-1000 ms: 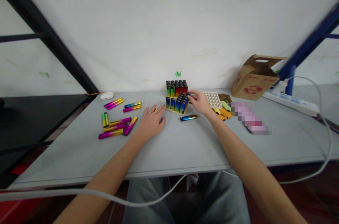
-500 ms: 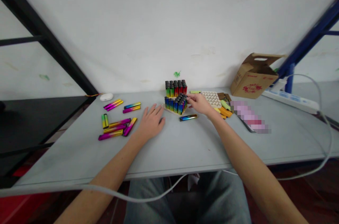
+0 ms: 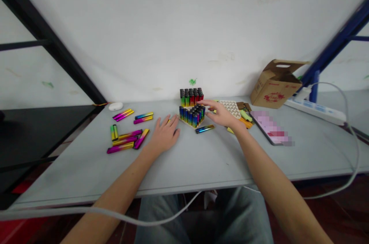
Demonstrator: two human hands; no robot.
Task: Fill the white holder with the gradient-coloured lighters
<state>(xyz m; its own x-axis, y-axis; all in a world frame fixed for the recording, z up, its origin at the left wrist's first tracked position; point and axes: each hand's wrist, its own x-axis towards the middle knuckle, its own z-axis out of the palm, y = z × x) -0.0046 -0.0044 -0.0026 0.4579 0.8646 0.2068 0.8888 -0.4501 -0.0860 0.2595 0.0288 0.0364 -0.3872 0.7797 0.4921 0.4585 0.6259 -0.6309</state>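
Observation:
Several shiny blue lighters [image 3: 190, 116] stand upright in a pale tray at the middle of the table. Behind them is a second upright group of green, yellow and red lighters [image 3: 190, 98]. My right hand [image 3: 220, 114] is at the right side of the blue group, thumb and fingers apart, with nothing visible between them. My left hand [image 3: 165, 133] lies flat, fingers spread, its fingertips near the tray's left corner. One blue-and-gold lighter [image 3: 205, 128] lies on the table just in front of the tray. Loose purple-and-gold lighters [image 3: 123, 141] lie to the left.
An empty white holed tray [image 3: 230, 108] lies right of my right hand, beside yellow and brown pieces [image 3: 245, 116]. Further right are a phone [image 3: 266, 125], an open cardboard box [image 3: 275, 88] and a power strip [image 3: 317, 110]. A white case [image 3: 115, 106] sits at the far left.
My right hand has opened from its pinch at the blue group and shifted slightly right and toward me. The lone lighter in front has turned slightly. My left hand stays nearly still.

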